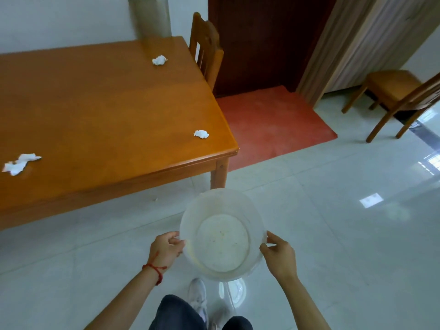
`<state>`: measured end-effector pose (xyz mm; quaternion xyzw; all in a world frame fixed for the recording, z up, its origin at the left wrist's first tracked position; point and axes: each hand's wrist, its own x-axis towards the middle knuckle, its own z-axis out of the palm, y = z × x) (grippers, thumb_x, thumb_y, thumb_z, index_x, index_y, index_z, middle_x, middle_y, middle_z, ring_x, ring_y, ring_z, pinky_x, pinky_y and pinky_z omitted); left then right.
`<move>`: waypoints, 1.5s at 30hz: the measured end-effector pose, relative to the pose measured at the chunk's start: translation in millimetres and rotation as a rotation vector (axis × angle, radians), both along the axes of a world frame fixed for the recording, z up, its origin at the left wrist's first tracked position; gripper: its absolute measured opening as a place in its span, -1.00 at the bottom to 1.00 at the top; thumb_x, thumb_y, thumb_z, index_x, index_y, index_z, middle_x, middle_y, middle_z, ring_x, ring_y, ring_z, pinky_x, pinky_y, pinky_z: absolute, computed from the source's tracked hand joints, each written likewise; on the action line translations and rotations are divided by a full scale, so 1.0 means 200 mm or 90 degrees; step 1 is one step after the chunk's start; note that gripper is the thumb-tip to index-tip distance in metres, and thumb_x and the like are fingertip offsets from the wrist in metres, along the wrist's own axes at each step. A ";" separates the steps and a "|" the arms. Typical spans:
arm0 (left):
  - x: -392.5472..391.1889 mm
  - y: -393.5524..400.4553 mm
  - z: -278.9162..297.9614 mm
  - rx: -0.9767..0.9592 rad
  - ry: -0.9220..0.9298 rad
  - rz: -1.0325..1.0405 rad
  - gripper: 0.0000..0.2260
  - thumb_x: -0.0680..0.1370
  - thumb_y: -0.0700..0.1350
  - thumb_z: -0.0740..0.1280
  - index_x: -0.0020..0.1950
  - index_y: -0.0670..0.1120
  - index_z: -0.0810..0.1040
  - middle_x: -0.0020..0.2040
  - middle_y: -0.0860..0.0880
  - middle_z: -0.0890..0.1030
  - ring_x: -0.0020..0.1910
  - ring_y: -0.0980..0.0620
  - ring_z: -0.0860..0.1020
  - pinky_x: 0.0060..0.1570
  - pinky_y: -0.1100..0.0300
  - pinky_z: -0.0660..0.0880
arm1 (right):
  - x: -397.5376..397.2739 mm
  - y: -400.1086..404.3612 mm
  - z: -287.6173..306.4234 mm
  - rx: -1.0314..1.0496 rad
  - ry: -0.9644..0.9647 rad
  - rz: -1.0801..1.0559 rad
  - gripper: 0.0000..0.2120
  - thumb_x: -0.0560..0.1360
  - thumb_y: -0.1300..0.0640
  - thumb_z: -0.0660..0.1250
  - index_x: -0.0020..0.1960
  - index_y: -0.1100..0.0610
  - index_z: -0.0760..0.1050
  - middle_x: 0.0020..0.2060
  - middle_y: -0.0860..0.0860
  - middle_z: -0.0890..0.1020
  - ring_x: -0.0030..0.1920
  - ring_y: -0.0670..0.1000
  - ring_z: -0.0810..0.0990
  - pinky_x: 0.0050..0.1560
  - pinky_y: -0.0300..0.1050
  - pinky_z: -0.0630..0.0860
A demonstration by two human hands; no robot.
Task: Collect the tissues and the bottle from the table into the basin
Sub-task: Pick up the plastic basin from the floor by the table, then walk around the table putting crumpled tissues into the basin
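Nearest the camera: dark trouser legs and a pale shoe on the glossy light floor tiles.

Both hands hold a translucent white basin in the air above the floor, in front of the body and off the near right corner of the table. Left hand: fingers curled onto the basin's left rim, thumb on top. A red string bracelet sits on that wrist. Right hand: fingers and thumb pinch the right rim. The hands are apart, one on each side of the basin. Basin interior: nothing inside but a few small specks on the bottom.

Table: orange-brown wood, occupying the left of the view. Three tissues on top, well apart from one another:
- a flattened, torn tissue near the left frame edge, toward the near side;
- a crumpled tissue close to the right edge, near the near right corner;
- a crumpled tissue toward the far end.

At the far edge of the table stands a tall, blurred, pale cylindrical object; cannot tell what it is.

Beyond: a wooden chair pushed against the table's far right side, a red mat before a dark wooden door, and a second wooden chair at far right.
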<state>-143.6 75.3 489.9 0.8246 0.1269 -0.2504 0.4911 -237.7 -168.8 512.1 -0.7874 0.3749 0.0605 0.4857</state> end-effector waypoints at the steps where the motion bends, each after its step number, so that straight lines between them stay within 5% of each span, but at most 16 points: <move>1: 0.02 0.01 0.00 -0.007 0.002 0.008 -0.64 0.45 -0.25 0.35 0.23 -0.28 0.47 -0.19 -0.14 0.60 -0.22 -0.09 0.56 -0.01 0.05 0.56 | 0.02 0.01 0.01 -0.005 0.002 0.013 -0.63 0.42 0.29 0.28 0.22 0.13 0.49 -0.33 -0.12 0.58 -0.29 -0.20 0.53 -0.30 -0.41 0.40; 6: 0.11 0.06 0.00 -0.038 0.023 0.026 -0.90 0.46 -0.26 0.33 -0.08 -0.16 0.62 -0.39 0.02 0.60 -0.30 -0.06 0.56 -0.25 0.22 0.51 | 0.17 0.03 0.03 -0.027 0.024 0.061 -0.64 0.42 0.30 0.26 0.18 0.09 0.53 -0.35 -0.20 0.56 -0.31 -0.21 0.54 -0.36 -0.42 0.38; 8: 0.15 0.08 -0.01 -0.037 0.031 0.031 -0.86 0.45 -0.26 0.34 -0.25 -0.06 0.60 -0.46 0.06 0.59 -0.29 -0.09 0.57 -0.26 0.20 0.51 | 0.23 0.03 0.03 -0.034 0.029 0.074 -0.64 0.42 0.29 0.26 0.18 0.08 0.53 -0.34 -0.16 0.58 -0.31 -0.21 0.54 -0.35 -0.42 0.38; 15: 0.22 0.10 -0.06 -0.011 0.032 0.054 -0.78 0.44 -0.26 0.35 0.07 -0.27 0.58 -0.33 0.00 0.60 -0.28 -0.05 0.57 -0.24 0.24 0.52 | 0.39 0.01 0.00 -0.035 0.043 0.109 -0.62 0.43 0.27 0.24 0.23 0.08 0.50 -0.15 0.02 0.64 -0.28 -0.18 0.55 -0.30 -0.35 0.42; 18: 0.23 0.09 -0.07 -0.007 0.033 0.066 -0.78 0.43 -0.25 0.37 0.06 -0.24 0.60 -0.30 -0.01 0.60 -0.20 -0.10 0.59 -0.19 0.19 0.55 | 0.47 -0.02 -0.02 -0.032 0.047 0.136 -0.63 0.44 0.28 0.24 0.20 0.05 0.52 -0.21 -0.03 0.61 -0.29 -0.19 0.55 -0.33 -0.42 0.39; 23: 0.26 0.02 -0.10 -0.014 0.048 0.132 -0.83 0.42 -0.29 0.35 -0.29 -0.05 0.58 -0.29 -0.10 0.61 -0.21 -0.11 0.60 -0.37 0.35 0.56 | 0.60 -0.12 -0.06 -0.013 0.064 0.211 -0.63 0.42 0.27 0.23 0.14 -0.04 0.54 -0.31 -0.19 0.61 -0.35 -0.13 0.54 -0.44 -0.46 0.42; 30: 0.28 -0.20 -0.11 -0.041 0.058 0.290 -0.90 0.42 -0.34 0.34 -0.22 -0.17 0.60 -0.24 -0.17 0.62 -0.21 -0.17 0.59 -0.44 0.35 0.57 | 0.82 -0.35 -0.11 -0.009 0.076 0.325 -0.66 0.44 0.25 0.25 0.17 0.00 0.53 -0.17 -0.05 0.62 -0.27 -0.26 0.53 -0.34 -0.58 0.39; 34: 0.28 -0.31 -0.14 -0.059 0.058 0.363 -0.83 0.43 -0.34 0.34 0.00 -0.26 0.61 -0.22 -0.16 0.61 -0.21 -0.14 0.59 -0.39 0.33 0.59 | 0.92 -0.45 -0.14 -0.034 0.076 0.384 -0.66 0.47 0.23 0.25 0.22 0.02 0.50 0.00 0.02 0.65 -0.30 -0.29 0.50 -0.33 -0.57 0.35; 37: 0.27 -0.35 -0.15 -0.071 0.056 0.395 -0.80 0.43 -0.33 0.34 0.04 -0.28 0.60 -0.17 -0.20 0.62 -0.20 -0.14 0.59 -0.36 0.30 0.60 | 0.97 -0.51 -0.15 -0.043 0.068 0.414 -0.66 0.47 0.21 0.25 0.22 0.00 0.50 -0.07 -0.05 0.62 -0.32 -0.29 0.52 -0.31 -0.58 0.38; 41: 0.26 -0.38 -0.15 -0.070 0.044 0.403 -0.80 0.43 -0.33 0.33 0.03 -0.28 0.60 -0.10 -0.26 0.64 -0.16 -0.20 0.60 -0.34 0.29 0.61 | 1.02 -0.55 -0.12 -0.061 0.074 0.425 -0.66 0.47 0.10 0.31 0.24 0.03 0.47 0.02 -0.01 0.62 -0.25 -0.19 0.56 0.00 -0.24 0.53; 45: 0.28 -0.38 -0.16 -0.077 0.045 0.437 -0.87 0.44 -0.37 0.30 -0.10 -0.25 0.61 -0.25 -0.17 0.61 -0.21 -0.21 0.56 -0.41 0.33 0.59 | 1.22 -0.50 -0.01 -0.083 -0.058 0.285 -0.62 0.45 0.02 0.35 0.23 0.11 0.46 0.09 0.05 0.62 -0.08 -0.02 0.57 -0.03 -0.16 0.50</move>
